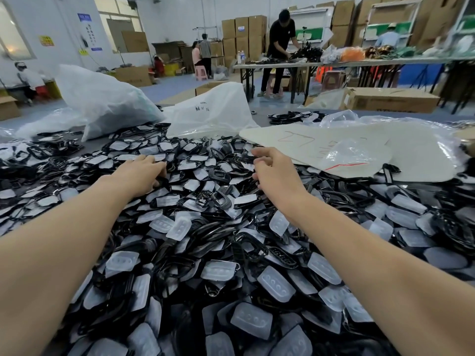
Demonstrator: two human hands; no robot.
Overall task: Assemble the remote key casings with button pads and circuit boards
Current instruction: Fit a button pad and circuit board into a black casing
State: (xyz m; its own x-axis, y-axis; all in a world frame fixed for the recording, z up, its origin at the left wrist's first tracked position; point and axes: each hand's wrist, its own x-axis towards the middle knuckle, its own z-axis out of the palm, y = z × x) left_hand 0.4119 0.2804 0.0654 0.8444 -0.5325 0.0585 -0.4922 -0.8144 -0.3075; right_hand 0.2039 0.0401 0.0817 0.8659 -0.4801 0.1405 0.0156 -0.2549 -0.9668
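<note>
Both bare arms reach out over a deep heap of parts. The left hand lies palm down, its fingers stretched forward and bent a little at the tips, touching the translucent button pads spread under and just ahead of them. A dark piece sits beneath the palm; whether the fingers grasp it cannot be told. The right hand hovers low with its fingertips curled inward like a loose claw and the thumb below them. Pads and black casings lie directly under and between the two sets of fingers, but whether the right hand's fingers hold any cannot be told. Just beyond the right fingertips rests a white sheet. Well ahead of the left fingers stands a white plastic bag.
</note>
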